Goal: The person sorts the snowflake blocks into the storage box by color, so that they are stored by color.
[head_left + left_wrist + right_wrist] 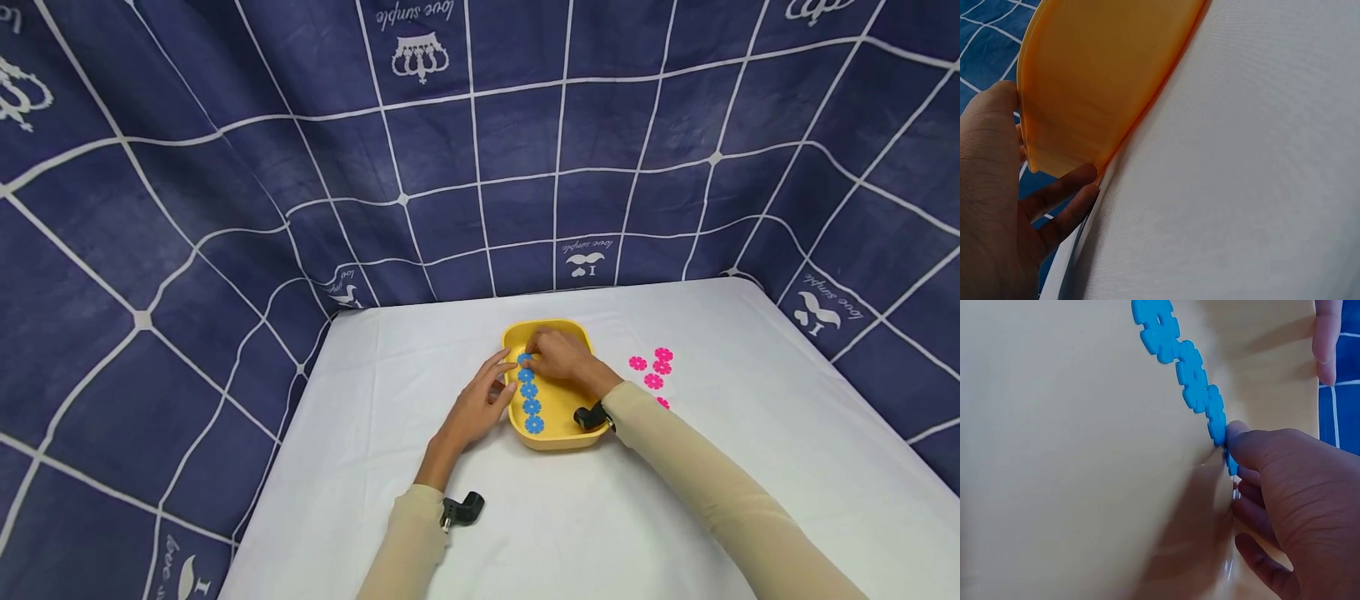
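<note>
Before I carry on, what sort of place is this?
Probably a curtained-off tabletop workspace, indoors: a blue printed curtain hangs along three sides of a white-covered table, where a yellow tray holds blue flower-shaped pieces.

From here I see both arms reaching fwd: L arm (411,537) & R arm (708,479), sleeved approx. to the wrists. L hand (474,408) has fingers (1071,215) spread, slightly bent. R hand (558,354), back up, pinches w/ thumb (1244,442) & index, other fingers loosely bent.
</note>
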`<state>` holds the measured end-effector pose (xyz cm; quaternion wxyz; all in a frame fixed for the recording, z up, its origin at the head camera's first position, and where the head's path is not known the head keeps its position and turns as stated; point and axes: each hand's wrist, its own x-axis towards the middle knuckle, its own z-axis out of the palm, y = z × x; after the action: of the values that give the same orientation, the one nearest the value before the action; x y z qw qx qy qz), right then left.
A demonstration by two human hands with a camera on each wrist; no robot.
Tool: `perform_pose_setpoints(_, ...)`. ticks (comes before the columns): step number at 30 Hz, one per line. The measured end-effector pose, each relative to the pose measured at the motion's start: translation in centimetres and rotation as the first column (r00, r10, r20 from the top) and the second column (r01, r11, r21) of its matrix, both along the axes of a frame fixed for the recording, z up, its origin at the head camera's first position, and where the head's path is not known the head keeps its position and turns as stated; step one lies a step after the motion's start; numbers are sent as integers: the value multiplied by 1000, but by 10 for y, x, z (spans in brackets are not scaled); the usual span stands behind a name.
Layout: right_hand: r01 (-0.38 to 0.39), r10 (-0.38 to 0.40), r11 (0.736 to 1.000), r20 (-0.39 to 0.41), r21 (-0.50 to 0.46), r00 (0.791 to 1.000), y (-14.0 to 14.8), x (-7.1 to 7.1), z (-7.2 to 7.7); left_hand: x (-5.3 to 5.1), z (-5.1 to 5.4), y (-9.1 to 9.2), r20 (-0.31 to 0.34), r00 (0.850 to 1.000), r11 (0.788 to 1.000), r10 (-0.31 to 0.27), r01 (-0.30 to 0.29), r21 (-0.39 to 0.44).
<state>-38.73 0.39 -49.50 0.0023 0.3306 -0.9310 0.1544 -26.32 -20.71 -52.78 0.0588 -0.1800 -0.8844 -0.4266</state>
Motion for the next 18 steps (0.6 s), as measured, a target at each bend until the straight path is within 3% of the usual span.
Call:
perform_pose_setpoints(10,4,-4,1000,13,-9,1000,1,0,-2,0,-2,0,-1,1000,1000,0,0,13)
perform_pose_setpoints(18,34,-29,995,56,-90,998,1,1,2,0,0,0,4,1000,1000,-9,9,5)
